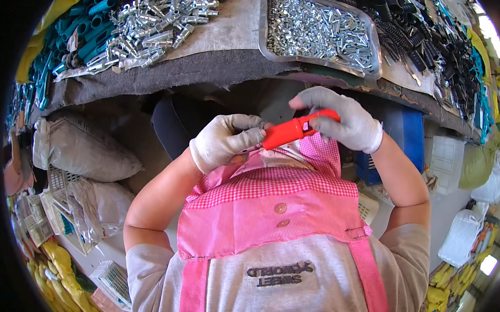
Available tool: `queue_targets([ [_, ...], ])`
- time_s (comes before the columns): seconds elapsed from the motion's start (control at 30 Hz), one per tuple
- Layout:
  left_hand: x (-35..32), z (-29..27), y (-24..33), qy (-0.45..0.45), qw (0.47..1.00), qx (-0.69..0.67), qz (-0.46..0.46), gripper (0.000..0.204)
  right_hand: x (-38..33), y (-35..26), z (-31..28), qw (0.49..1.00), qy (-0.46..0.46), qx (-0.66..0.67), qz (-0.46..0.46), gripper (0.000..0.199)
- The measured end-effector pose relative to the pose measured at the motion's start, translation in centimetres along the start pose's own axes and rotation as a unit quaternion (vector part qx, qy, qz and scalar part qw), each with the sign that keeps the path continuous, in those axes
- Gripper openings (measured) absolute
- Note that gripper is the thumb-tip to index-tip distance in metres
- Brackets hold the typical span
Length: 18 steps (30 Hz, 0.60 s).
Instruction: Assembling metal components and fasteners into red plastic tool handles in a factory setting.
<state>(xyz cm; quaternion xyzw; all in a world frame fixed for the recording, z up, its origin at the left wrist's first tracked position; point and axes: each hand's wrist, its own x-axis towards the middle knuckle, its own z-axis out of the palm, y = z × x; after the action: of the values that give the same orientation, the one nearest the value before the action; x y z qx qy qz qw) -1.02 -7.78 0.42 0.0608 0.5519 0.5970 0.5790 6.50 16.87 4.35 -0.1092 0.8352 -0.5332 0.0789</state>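
My gloved left hand (224, 142) is closed around the plain end of a red plastic tube-shaped part (283, 135). Its thumb and fingers pinch that end from the left. At the other end, my gloved right hand (349, 120) grips the part where a curved red arm stands out from the tube. The thumb and fingers of that hand hide some of this end. The part is held tilted above my pink checked apron (270, 207), just short of the table edge. Both gloves are whitish grey, with bare fingertips showing.
Beyond my hands, a cloth-covered table (227, 35) carries a metal tray (263, 28) of small shiny parts. Metal fittings (166, 24) and teal tubes (96, 29) lie left, black springs (397, 37) right. A stuffed sack (88, 149) and a blue crate (409, 140) flank me.
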Motion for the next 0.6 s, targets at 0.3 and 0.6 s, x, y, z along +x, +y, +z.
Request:
queue_targets([
  [0.3,0.0,0.5,0.5,-0.027,0.999,0.010,-0.025,0.045,-0.5,1.2,1.0,0.986,-0.012,-0.074,-0.146,0.021],
  [0.6,0.8,2.1,0.5,-0.061,0.991,-0.110,-0.049,0.040,0.0,2.0,3.7,0.998,0.023,0.043,0.046,0.024],
])
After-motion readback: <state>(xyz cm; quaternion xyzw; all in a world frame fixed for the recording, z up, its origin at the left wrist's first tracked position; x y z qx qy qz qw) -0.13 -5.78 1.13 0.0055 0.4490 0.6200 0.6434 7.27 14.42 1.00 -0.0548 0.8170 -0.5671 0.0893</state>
